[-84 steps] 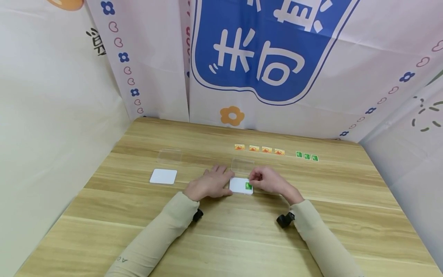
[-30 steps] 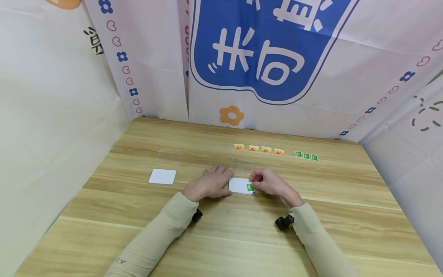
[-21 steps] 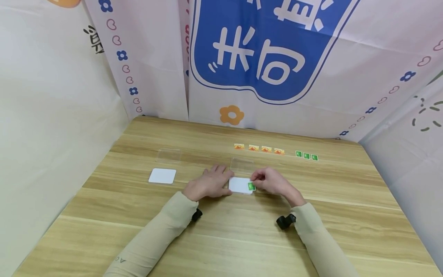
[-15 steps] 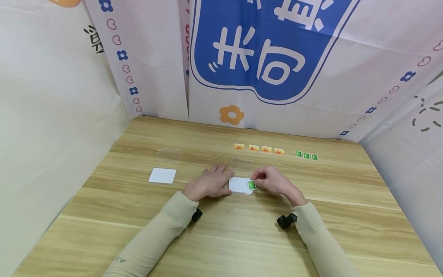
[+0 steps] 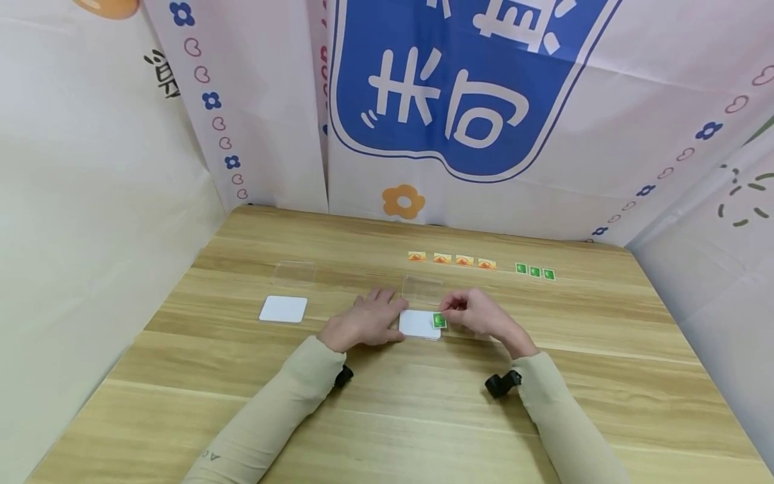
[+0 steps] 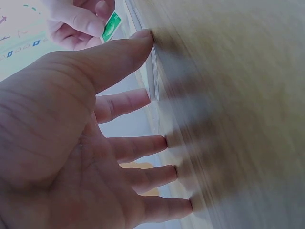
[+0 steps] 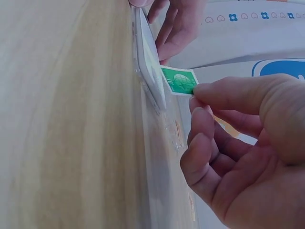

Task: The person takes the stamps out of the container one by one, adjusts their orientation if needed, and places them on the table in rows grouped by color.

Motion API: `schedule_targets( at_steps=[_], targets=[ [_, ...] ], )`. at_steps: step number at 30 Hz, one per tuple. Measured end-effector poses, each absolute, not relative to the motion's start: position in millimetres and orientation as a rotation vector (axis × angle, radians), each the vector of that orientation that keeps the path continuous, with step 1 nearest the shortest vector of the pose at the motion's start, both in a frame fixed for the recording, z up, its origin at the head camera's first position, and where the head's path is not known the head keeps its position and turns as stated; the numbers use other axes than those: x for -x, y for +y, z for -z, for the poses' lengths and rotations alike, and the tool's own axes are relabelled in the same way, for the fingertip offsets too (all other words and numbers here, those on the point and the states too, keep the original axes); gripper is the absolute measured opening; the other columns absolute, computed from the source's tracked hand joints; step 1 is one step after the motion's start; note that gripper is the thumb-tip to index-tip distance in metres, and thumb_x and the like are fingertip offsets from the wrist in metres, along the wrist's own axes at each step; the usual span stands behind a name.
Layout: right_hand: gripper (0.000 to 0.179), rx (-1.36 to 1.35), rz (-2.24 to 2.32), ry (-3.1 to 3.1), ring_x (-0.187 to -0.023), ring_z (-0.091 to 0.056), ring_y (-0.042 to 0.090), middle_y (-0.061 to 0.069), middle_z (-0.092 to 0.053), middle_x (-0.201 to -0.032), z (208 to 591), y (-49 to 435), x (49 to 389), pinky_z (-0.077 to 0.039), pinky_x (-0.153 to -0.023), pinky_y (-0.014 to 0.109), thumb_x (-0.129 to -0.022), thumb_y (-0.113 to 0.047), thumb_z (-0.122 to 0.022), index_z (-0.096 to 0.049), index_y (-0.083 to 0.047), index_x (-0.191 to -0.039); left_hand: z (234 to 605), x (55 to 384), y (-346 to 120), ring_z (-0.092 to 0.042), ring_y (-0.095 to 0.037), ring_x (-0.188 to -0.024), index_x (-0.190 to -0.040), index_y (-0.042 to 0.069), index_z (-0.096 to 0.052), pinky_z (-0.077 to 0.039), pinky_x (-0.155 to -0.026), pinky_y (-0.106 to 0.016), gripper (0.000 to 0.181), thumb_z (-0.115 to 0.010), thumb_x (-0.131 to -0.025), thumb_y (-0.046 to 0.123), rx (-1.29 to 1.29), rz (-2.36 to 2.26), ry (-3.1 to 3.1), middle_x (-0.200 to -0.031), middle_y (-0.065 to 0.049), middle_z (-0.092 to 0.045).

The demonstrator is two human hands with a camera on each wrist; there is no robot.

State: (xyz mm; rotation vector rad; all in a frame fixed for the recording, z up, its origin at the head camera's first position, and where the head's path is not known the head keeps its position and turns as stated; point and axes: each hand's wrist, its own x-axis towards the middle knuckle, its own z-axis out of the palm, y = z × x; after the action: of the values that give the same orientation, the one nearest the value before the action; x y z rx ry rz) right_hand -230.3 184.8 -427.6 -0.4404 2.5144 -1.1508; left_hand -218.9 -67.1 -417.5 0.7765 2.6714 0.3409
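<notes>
My right hand [image 5: 478, 314] pinches a small green stamp [image 5: 439, 320] between thumb and index finger. The stamp overlaps the right end of a white card [image 5: 417, 324] in the head view; in the right wrist view it is held at a tilt, one corner close to the card's face. This card sits in or on a thin clear plastic piece [image 7: 143, 78]. My left hand [image 5: 370, 319] rests spread on the table, palm down, its fingertips on the wood. Its thumb [image 6: 136, 45] and index finger are right at the card's left edge.
Behind the card lies a clear plastic plate [image 5: 422, 289]. Further left are a second white card [image 5: 283, 309] and another clear plate [image 5: 294, 271]. A row of several orange stamps [image 5: 442, 258] and three green stamps [image 5: 535, 271] lies toward the table's back edge.
The green stamp, earlier lying over the card's right end, has shifted right over its edge and then slightly away from me, turning a little in my right hand. My left hand stays put.
</notes>
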Motion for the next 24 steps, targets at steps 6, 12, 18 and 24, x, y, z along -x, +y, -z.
schedule_targets(
  at_steps=[6,12,18,24],
  targets=[
    [0.008,0.401,1.180,2.511,-0.071,-0.052,0.018,0.005,-0.062,-0.085,424,186,230,-0.043,-0.056,0.024,-0.092,-0.013,-0.065,-0.071,-0.011,-0.097,418,219,-67,-0.028,-0.041,-0.144,-0.140,0.018,-0.047,-0.029,-0.109,-0.068,0.055,-0.066,-0.093,0.040,-0.775,-0.347,2.666,-0.152,-0.016,-0.036],
    [0.011,0.386,1.205,2.505,-0.071,-0.055,0.019,0.006,-0.062,-0.086,421,190,230,-0.045,-0.056,0.024,-0.093,-0.016,-0.064,-0.069,-0.009,-0.100,418,219,-67,-0.026,-0.043,-0.145,-0.139,0.017,-0.047,-0.028,-0.109,-0.069,0.055,-0.066,-0.093,0.039,-0.778,-0.356,2.664,-0.154,-0.017,-0.034],
    [0.010,0.391,1.240,2.511,-0.068,-0.054,0.019,0.008,-0.062,-0.085,420,196,232,-0.046,-0.055,0.025,-0.094,-0.016,-0.064,-0.068,-0.009,-0.099,417,219,-66,-0.025,-0.043,-0.145,-0.140,0.017,-0.047,-0.028,-0.109,-0.069,0.056,-0.066,-0.093,0.040,-0.775,-0.349,2.661,-0.155,-0.018,-0.033],
    [0.011,0.417,1.260,2.524,-0.065,-0.052,0.018,0.009,-0.061,-0.084,419,200,233,-0.044,-0.053,0.024,-0.095,-0.016,-0.062,-0.067,-0.007,-0.099,417,218,-66,-0.022,-0.044,-0.146,-0.142,0.018,-0.045,-0.027,-0.109,-0.070,0.057,-0.065,-0.093,0.041,-0.757,-0.346,2.658,-0.157,-0.018,-0.030]
  ],
)
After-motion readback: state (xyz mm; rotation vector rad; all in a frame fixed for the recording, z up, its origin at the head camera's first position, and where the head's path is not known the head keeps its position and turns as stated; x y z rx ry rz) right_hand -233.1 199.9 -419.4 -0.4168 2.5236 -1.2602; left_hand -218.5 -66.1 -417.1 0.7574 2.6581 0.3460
